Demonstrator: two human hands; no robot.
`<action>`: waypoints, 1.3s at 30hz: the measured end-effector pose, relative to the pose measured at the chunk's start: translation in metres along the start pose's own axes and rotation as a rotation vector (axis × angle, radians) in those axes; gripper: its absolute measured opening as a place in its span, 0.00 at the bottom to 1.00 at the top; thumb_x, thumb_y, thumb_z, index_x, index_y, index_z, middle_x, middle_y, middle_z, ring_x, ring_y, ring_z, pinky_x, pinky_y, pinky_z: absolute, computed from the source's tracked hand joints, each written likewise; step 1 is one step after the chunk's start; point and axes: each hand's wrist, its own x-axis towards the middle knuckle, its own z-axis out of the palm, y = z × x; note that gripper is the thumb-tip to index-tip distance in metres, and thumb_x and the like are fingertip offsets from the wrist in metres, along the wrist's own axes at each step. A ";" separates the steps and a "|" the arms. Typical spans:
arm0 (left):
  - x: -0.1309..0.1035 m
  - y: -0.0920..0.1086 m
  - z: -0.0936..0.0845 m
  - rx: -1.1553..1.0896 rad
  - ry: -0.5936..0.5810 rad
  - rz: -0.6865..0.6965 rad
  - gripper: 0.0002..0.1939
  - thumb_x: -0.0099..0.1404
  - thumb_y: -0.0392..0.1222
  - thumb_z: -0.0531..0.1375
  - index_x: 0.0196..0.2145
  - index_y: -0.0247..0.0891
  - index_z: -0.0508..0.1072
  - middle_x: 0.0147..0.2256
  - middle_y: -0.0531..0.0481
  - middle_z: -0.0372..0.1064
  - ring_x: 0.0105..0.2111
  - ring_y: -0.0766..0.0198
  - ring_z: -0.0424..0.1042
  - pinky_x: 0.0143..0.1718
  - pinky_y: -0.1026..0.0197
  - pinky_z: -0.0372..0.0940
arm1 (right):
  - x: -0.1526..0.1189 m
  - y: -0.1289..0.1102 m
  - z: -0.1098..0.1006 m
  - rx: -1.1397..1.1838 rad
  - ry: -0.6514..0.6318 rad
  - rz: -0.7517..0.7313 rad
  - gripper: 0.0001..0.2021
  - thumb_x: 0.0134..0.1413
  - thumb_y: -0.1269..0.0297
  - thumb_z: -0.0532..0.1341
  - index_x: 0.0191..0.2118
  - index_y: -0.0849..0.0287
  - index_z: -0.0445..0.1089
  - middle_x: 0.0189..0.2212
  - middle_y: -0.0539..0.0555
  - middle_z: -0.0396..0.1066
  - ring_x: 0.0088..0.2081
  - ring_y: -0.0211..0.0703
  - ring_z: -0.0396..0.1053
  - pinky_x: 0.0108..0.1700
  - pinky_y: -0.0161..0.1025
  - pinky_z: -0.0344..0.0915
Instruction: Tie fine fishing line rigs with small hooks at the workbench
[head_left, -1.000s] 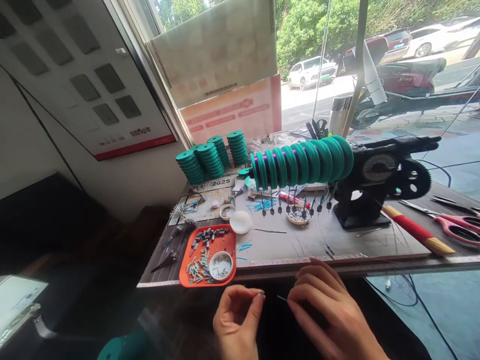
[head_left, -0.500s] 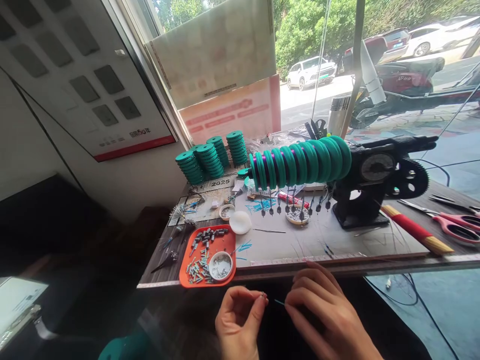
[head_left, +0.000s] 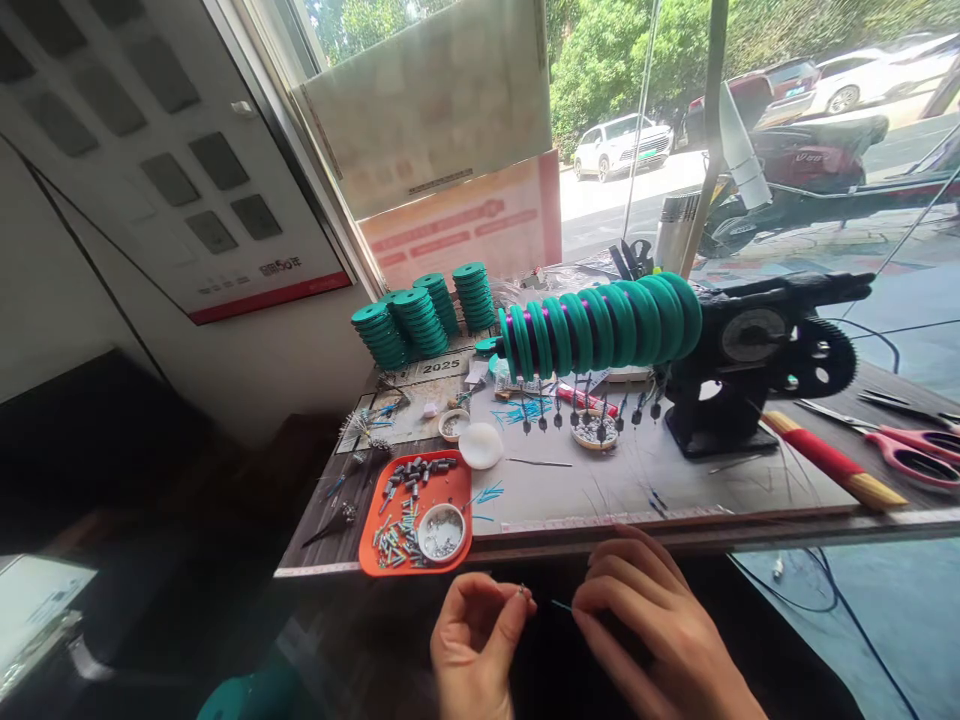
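Below the table's front edge, my left hand (head_left: pixel 482 640) pinches a tiny metallic piece (head_left: pixel 523 591) between thumb and forefinger; its kind is too small to tell. Close by on the right, my right hand (head_left: pixel 649 610) is closed on a thin blue stick (head_left: pixel 561 605), whose tip points at the left hand. A small gap separates the two. Just beyond my left hand lies an orange tray (head_left: pixel 367 560) with grey cylinders (head_left: pixel 427 466), small greenish tubes (head_left: pixel 390 540) and a white bowl (head_left: pixel 424 550) of tiny shiny bits.
A black geared winder (head_left: pixel 724 400) carries a row of green spools (head_left: pixel 600 322), with small dark weights hanging below. Stacked green spools (head_left: pixel 420 322) stand at the back left. Pink-handled scissors (head_left: pixel 915 455) and a red-wrapped wooden stick (head_left: pixel 832 458) lie at right. A white lid (head_left: pixel 481 446) touches the tray.
My hands stay almost in place, with the blue stick and the tiny piece still held. The stick's tip has shifted very slightly to the right.
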 end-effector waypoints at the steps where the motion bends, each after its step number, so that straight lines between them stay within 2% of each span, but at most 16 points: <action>1: 0.000 0.000 0.000 -0.015 -0.002 -0.022 0.18 0.33 0.41 0.74 0.21 0.38 0.71 0.18 0.56 0.73 0.20 0.70 0.71 0.26 0.72 0.67 | 0.000 0.000 0.000 -0.003 -0.001 0.003 0.07 0.53 0.75 0.54 0.30 0.55 0.63 0.23 0.48 0.66 0.32 0.43 0.66 0.50 0.49 0.57; 14: -0.002 0.003 0.004 -0.116 -0.016 -0.151 0.19 0.30 0.39 0.75 0.20 0.38 0.71 0.17 0.57 0.73 0.19 0.71 0.71 0.24 0.71 0.67 | -0.001 -0.002 0.002 0.028 0.011 0.001 0.07 0.54 0.75 0.54 0.31 0.55 0.63 0.24 0.49 0.66 0.33 0.43 0.65 0.51 0.50 0.56; 17: -0.003 0.001 0.004 -0.090 -0.044 -0.138 0.19 0.31 0.40 0.75 0.21 0.38 0.71 0.17 0.56 0.73 0.18 0.70 0.71 0.25 0.71 0.67 | 0.001 -0.003 0.002 0.026 0.016 0.010 0.07 0.54 0.75 0.53 0.30 0.55 0.64 0.23 0.49 0.66 0.33 0.43 0.65 0.49 0.50 0.58; 19: -0.004 -0.001 0.004 -0.013 -0.064 -0.060 0.19 0.33 0.41 0.74 0.21 0.38 0.70 0.17 0.55 0.73 0.18 0.69 0.71 0.24 0.71 0.66 | 0.004 -0.003 0.002 0.030 0.009 0.026 0.08 0.54 0.75 0.53 0.30 0.55 0.64 0.23 0.49 0.66 0.33 0.43 0.65 0.47 0.48 0.60; 22: -0.008 -0.005 0.003 0.154 -0.053 0.140 0.15 0.37 0.42 0.72 0.22 0.39 0.71 0.17 0.55 0.73 0.19 0.67 0.71 0.24 0.70 0.66 | 0.010 -0.003 -0.001 0.046 -0.042 0.036 0.08 0.54 0.75 0.55 0.29 0.55 0.65 0.23 0.48 0.67 0.32 0.43 0.66 0.45 0.45 0.62; 27: -0.012 -0.015 0.003 0.540 -0.024 0.656 0.03 0.51 0.37 0.65 0.25 0.44 0.75 0.22 0.55 0.75 0.22 0.64 0.73 0.27 0.67 0.67 | 0.019 -0.006 -0.005 0.082 -0.051 0.076 0.08 0.54 0.74 0.57 0.27 0.55 0.67 0.22 0.47 0.69 0.29 0.41 0.66 0.40 0.42 0.62; 30: -0.007 -0.023 0.006 0.615 -0.021 0.919 0.08 0.56 0.33 0.61 0.30 0.47 0.74 0.26 0.54 0.76 0.27 0.62 0.74 0.32 0.63 0.67 | 0.028 -0.006 -0.005 0.058 -0.053 0.102 0.09 0.53 0.73 0.57 0.24 0.56 0.66 0.21 0.47 0.69 0.27 0.40 0.65 0.35 0.40 0.62; 32: -0.001 -0.029 0.005 0.638 -0.055 0.987 0.08 0.58 0.33 0.58 0.31 0.46 0.73 0.29 0.51 0.76 0.29 0.60 0.74 0.33 0.61 0.67 | 0.038 -0.002 -0.005 0.011 -0.075 0.132 0.08 0.51 0.74 0.58 0.23 0.56 0.66 0.21 0.48 0.69 0.27 0.40 0.66 0.33 0.39 0.62; 35: 0.008 -0.038 -0.005 0.785 -0.148 0.997 0.08 0.60 0.35 0.55 0.35 0.45 0.72 0.28 0.49 0.75 0.28 0.59 0.73 0.31 0.60 0.65 | 0.055 0.008 -0.004 -0.107 -0.163 0.203 0.08 0.47 0.75 0.58 0.22 0.57 0.68 0.20 0.48 0.69 0.26 0.41 0.67 0.32 0.39 0.61; 37: 0.012 -0.044 -0.015 0.943 -0.204 0.988 0.12 0.62 0.35 0.54 0.42 0.45 0.70 0.25 0.51 0.73 0.24 0.60 0.71 0.28 0.61 0.63 | 0.064 0.014 -0.003 -0.164 -0.240 0.238 0.09 0.44 0.76 0.58 0.20 0.57 0.68 0.18 0.48 0.68 0.25 0.41 0.66 0.29 0.37 0.60; 39: 0.015 -0.048 -0.023 1.113 -0.237 0.980 0.20 0.63 0.35 0.53 0.52 0.44 0.64 0.23 0.52 0.70 0.21 0.61 0.68 0.26 0.61 0.60 | 0.071 0.018 -0.002 -0.177 -0.302 0.253 0.08 0.42 0.76 0.58 0.19 0.57 0.69 0.17 0.47 0.68 0.23 0.40 0.65 0.26 0.35 0.58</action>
